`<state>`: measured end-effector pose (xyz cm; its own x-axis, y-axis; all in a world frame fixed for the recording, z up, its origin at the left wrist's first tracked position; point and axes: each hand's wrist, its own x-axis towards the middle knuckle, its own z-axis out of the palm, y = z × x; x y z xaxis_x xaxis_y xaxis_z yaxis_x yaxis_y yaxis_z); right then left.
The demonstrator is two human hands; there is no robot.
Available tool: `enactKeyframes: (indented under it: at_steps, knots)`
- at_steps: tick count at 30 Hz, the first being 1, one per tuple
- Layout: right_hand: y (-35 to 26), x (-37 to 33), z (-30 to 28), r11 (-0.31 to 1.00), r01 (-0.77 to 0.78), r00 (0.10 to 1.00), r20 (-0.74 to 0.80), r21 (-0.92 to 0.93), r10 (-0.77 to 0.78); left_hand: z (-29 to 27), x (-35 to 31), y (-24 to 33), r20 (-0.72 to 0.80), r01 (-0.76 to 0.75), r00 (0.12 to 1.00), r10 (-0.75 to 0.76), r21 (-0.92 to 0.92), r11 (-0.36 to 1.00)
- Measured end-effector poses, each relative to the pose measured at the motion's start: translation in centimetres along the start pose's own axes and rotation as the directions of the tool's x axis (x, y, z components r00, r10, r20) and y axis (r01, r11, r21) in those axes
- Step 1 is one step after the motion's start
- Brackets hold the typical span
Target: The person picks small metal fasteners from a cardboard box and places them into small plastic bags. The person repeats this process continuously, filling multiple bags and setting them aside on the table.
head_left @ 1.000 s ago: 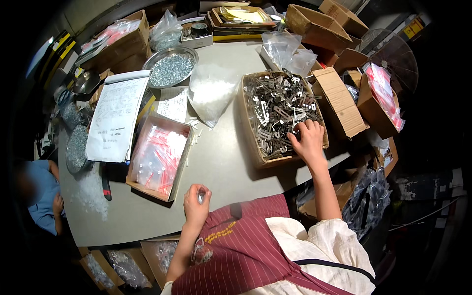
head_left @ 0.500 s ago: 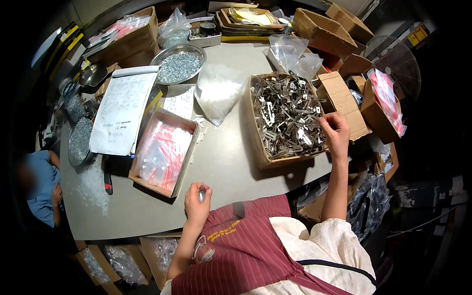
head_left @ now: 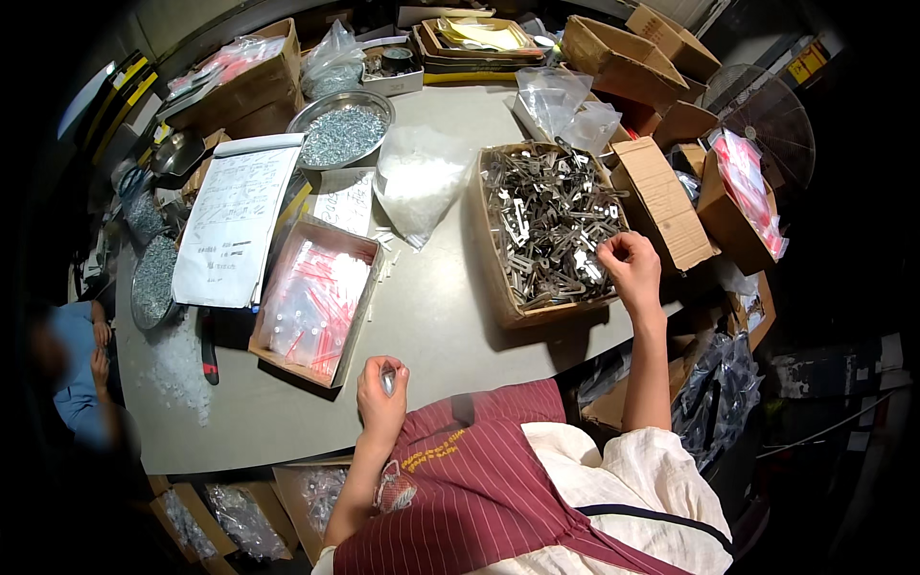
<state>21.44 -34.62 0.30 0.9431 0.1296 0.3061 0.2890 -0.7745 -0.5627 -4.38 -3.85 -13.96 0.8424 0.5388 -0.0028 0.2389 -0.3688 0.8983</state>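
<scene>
My left hand (head_left: 382, 398) is closed around a small shiny metal piece (head_left: 387, 379) near the front edge of the table. Only the silvery end shows above the fingers. My right hand (head_left: 633, 266) is over the near right corner of a cardboard box (head_left: 522, 313) heaped with dark and silvery slotted metal pieces (head_left: 546, 216). Its thumb and forefinger meet in a pinch, and what lies between them, if anything, is too small to see. Left of centre stands a shallow box (head_left: 345, 356) of clear plastic bags with red markings (head_left: 321, 297).
A steel bowl (head_left: 345, 129) of small metal parts and a bag of white pieces (head_left: 422, 182) stand at the back. Papers on a clipboard (head_left: 230, 225) lie left, beside a red-and-black handled tool (head_left: 209, 359). Cartons (head_left: 661, 196) crowd the right. Another person (head_left: 81, 359) is at far left.
My right hand has shifted left and slightly down, further over the box of metal pieces. My left hand has hardly moved. The other person's hands have moved.
</scene>
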Motion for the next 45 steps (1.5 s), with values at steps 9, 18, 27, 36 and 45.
enactKeyframes:
  at_steps: [9, 18, 27, 36, 45]
  knots:
    - [1.8, 1.0, 2.4, 0.884, 0.287, 0.953, 0.201, -0.369, -0.225, 0.1, 0.2, 0.2, 0.014, -0.017, 1.000, 0.017, 0.018, 1.000]
    - [2.3, 1.4, 0.0, 0.770, 0.588, 0.808, 0.231, -0.248, -0.542, -0.1, 0.0, -0.3, -0.015, -0.017, 1.000, 0.017, -0.035, 0.999]
    - [4.4, -0.4, 0.5, 0.634, 0.673, 0.739, 0.380, -0.381, -0.557, 0.4, 1.0, 1.5, 0.124, -0.088, 0.988, 0.090, -0.018, 0.996]
    - [2.4, -0.3, -0.2, 0.790, 0.573, 0.805, 0.329, -0.219, -0.493, -2.2, 2.9, 6.8, 0.481, 0.466, 0.863, -0.156, -0.637, 0.614]
    - [-5.4, -1.8, 1.0, 0.731, -0.304, 0.819, 0.559, 0.611, -0.127, -3.8, 4.7, 8.4, 0.646, 0.628, 0.764, 0.005, -0.745, 0.223]
